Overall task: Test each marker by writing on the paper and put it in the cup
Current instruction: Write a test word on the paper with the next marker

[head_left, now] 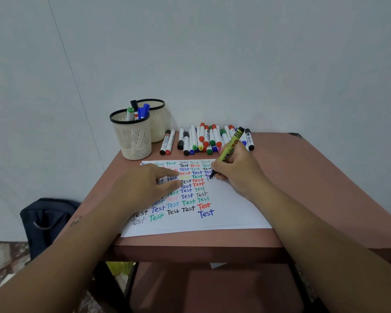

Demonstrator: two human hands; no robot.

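Left hand (142, 188) flat, fingers spread, pinning thin paper (230, 211) | right hand (235, 175) at 2 o'clock pinching yellow marker (231, 147): light, rigid; we gripped low.

Reddish-brown bench (314, 177) against the wall, loaded up.

On it: a sheet of paper (230, 208) covered in coloured "Test" words, two mesh cups (134, 141) at the back left corner, a heap of markers (203, 138) lying along the far edge.
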